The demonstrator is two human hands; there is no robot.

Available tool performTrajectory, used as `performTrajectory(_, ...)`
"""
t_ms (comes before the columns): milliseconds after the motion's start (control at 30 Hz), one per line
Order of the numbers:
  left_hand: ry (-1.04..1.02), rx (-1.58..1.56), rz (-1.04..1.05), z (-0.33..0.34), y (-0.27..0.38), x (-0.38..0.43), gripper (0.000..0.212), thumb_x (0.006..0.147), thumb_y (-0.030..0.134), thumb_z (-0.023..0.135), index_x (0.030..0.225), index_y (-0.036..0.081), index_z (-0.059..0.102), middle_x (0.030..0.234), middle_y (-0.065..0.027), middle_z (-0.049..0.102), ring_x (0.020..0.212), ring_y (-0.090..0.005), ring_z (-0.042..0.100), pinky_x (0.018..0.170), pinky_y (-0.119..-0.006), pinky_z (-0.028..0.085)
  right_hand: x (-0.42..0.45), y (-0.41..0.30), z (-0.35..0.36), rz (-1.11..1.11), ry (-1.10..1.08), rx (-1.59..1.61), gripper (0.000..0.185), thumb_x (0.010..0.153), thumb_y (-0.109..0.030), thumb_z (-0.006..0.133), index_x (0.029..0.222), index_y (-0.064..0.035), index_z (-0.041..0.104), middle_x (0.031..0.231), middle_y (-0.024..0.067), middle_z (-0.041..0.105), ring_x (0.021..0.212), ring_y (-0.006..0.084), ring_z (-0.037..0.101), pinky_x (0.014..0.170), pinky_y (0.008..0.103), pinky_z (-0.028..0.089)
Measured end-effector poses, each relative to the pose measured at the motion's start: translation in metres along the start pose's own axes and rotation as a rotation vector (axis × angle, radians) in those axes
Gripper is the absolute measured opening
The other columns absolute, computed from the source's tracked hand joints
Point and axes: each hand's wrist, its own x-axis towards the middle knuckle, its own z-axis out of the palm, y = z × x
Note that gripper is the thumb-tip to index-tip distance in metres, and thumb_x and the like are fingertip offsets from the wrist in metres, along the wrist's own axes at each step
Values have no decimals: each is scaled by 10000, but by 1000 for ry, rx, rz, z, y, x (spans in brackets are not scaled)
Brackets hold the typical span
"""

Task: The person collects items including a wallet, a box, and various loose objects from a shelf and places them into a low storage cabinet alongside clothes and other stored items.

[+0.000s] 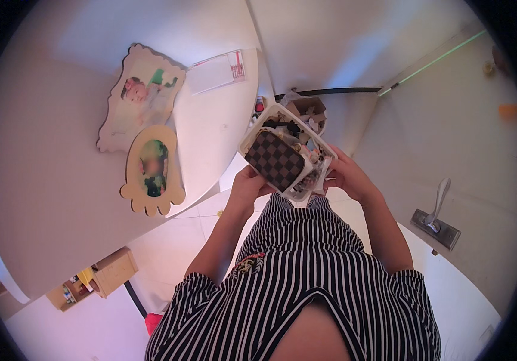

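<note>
Between both hands, in front of the body, is a white plastic basket [246, 143] full of small items. My left hand [249, 187] grips its near left side, and my right hand [348, 175] holds its right side, by some clear plastic wrapping [321, 177]. A brown checkered zip pouch [275, 160] lies on top at the left of the basket. Beside it are black pieces, pale and pinkish small things and plastic bags, too jumbled to name. The fingertips under the basket are hidden.
A scalloped photo board [150, 101], a foot-shaped photo frame [175, 158] and a clear holder [211, 74] are at the left on a white surface. Beyond the basket stands an open cardboard box [306, 106]. A door with a metal handle [439, 205] is at the right; a wooden shelf unit [114, 270] is lower left.
</note>
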Motion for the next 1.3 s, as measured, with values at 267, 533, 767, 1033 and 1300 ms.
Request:
performTrajectory(267,-56,52,-20,13,9,4,257,894,39,561,1135,-49,566,1060,-136,640,888,-228,675,759,-333,595,3,-15,-9,45,58,86,586,899,-184,466,1449,-89,289,1198,135,556,983,236,632,811,402,566)
performTrajectory(533,-148,168,-38,28,13,21,315,909,128,567,1166,-52,541,1106,-151,618,936,-229,658,789,-346,583,-5,17,-37,-106,224,-109,615,807,-165,497,1409,-75,404,1179,71,552,985,175,594,834,315,518)
performTrajectory(767,-63,760,238,-39,38,118,292,913,286,571,1035,32,650,1043,-87,651,911,-176,630,743,-327,515,-16,29,-54,-225,419,69,547,827,-100,479,1372,-63,452,1103,69,593,889,158,596,762,297,510)
performTrajectory(1033,514,1941,1007,-92,114,276,447,779,65,569,1199,-67,489,1193,-236,535,1179,-402,491,996,-442,411,-8,52,-77,-296,461,284,520,857,-85,469,1363,20,413,1187,104,566,1018,177,580,886,292,472)
performTrajectory(1300,221,2137,709,-104,164,322,283,843,168,602,1041,-9,504,1021,-198,550,1013,-343,606,857,-441,502,0,65,-61,-408,593,310,391,959,-186,395,1306,-5,398,1126,187,564,900,275,636,726,388,582)
